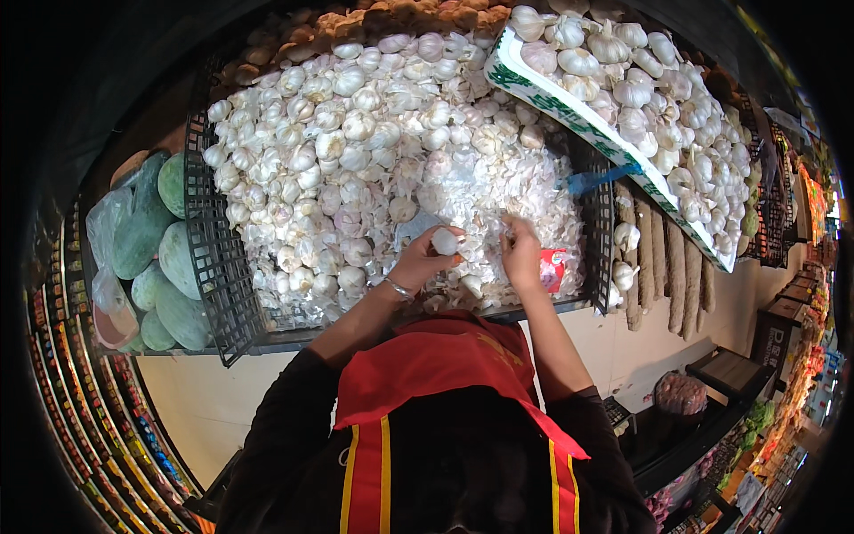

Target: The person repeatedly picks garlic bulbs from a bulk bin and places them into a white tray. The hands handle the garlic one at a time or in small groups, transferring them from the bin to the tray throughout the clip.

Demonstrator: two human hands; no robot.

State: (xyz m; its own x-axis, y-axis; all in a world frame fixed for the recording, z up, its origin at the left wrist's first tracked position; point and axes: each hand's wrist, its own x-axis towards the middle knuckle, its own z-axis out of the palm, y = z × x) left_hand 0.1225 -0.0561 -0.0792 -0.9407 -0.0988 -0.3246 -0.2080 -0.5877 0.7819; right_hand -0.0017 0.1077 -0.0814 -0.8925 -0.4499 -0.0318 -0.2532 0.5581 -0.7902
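My left hand, with a bracelet at the wrist, holds a white garlic bulb above the bin. To its right, my right hand is raised with the fingers bent close together; a pale scrap may be at the fingertips, but blur hides this. Beneath both hands lies a layer of loose papery garlic skins. Many whole garlic bulbs are heaped on the left and far side. A red printed packet rests on the skins beside my right forearm.
Black plastic crate walls flank the heap. A white-and-green foam box of garlic sits at upper right, above long brown roots. Green wax-gourd-like melons lie left. A bag of reddish produce is at lower right.
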